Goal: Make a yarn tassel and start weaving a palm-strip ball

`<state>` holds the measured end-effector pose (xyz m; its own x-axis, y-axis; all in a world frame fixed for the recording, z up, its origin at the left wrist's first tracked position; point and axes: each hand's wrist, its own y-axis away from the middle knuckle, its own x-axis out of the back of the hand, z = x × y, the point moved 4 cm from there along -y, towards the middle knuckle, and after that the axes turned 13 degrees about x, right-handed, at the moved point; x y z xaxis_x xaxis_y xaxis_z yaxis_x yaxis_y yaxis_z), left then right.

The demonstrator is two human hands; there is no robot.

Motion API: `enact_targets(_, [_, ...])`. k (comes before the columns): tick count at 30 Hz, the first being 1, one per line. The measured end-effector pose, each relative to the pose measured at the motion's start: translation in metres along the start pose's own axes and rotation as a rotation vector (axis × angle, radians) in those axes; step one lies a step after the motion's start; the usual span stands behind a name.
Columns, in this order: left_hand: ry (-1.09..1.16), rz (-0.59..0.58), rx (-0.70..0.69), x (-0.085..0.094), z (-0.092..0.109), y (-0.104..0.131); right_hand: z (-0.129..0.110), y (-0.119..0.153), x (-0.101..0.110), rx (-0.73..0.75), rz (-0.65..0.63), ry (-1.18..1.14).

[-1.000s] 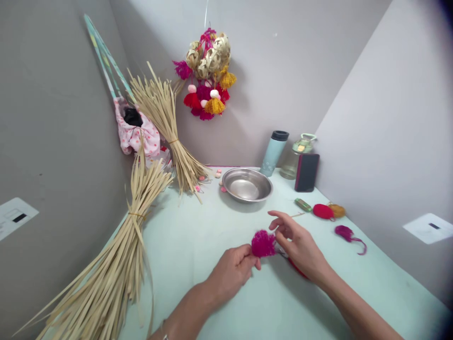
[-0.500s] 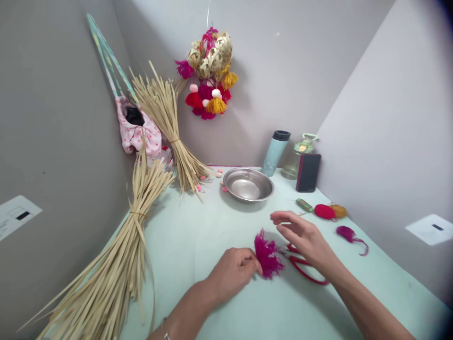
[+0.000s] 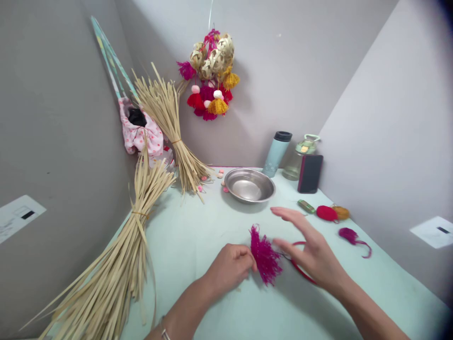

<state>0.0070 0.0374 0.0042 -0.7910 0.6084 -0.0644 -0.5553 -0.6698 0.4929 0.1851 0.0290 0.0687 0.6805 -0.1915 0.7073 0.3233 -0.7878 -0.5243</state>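
A magenta yarn tassel (image 3: 266, 259) fans out just above the table, its strands spread to the right. The fingers of my left hand (image 3: 231, 268) are pinched around its gathered end. To the right, my right hand (image 3: 311, 250) hovers with thumb and fingers apart, holding nothing. Beneath that hand lie red-handled scissors (image 3: 302, 271), largely hidden by it. A magenta yarn ball (image 3: 348, 235) with a loose tail rests farther right.
Bundles of straw strips (image 3: 130, 245) fill the left side. A steel bowl (image 3: 249, 200) stands toward the back, near a tumbler (image 3: 277, 156), a green bottle (image 3: 295, 165) and a phone (image 3: 310, 174). Red yarn (image 3: 327, 213) lies at right. Woven balls with tassels (image 3: 212, 66) hang on the wall.
The tassel's strands have spread wider, and my left hand has shifted slightly left with it. My right thumb and fingers have opened farther apart.
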Motion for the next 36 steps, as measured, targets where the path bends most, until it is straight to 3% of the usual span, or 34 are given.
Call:
enact_targets(3, [-0.053,-0.039,-0.035,-0.004,-0.001,0.001,-0.04,0.009,-0.032,0.338,-0.379,0.029])
enact_targets(6, [-0.14,-0.084,-0.064,-0.004,-0.001,0.003,-0.047,0.02,-0.057,0.343,-0.558,0.087])
enact_targets(10, [-0.18,-0.128,-0.004,0.005,-0.003,0.001,-0.031,0.023,-0.061,0.13,-0.609,0.0])
enact_targets(16, [-0.131,0.179,-0.219,0.028,0.015,0.008,-0.022,0.011,-0.038,-0.166,-0.54,-0.204])
enact_targets(19, [0.157,0.072,-0.229,0.022,0.017,0.009,-0.017,0.011,-0.04,-0.267,-0.519,-0.387])
enact_targets(22, [0.427,-0.076,-0.258,0.011,0.016,0.007,-0.018,0.013,-0.045,-0.261,-0.519,-0.519])
enact_targets(24, [0.442,-0.028,-0.263,0.01,0.015,0.005,-0.02,0.015,-0.046,-0.279,-0.54,-0.549])
enact_targets(28, [0.101,0.192,-0.248,0.013,0.015,0.008,-0.025,0.018,-0.043,-0.391,-0.615,-0.61])
enact_targets(33, [-0.428,0.1,-0.293,0.0,0.011,0.016,-0.025,0.021,-0.045,-0.445,-0.695,-0.676])
enact_targets(36, [-0.567,0.086,-0.318,-0.005,0.004,0.014,-0.022,0.019,-0.047,-0.463,-0.692,-0.692])
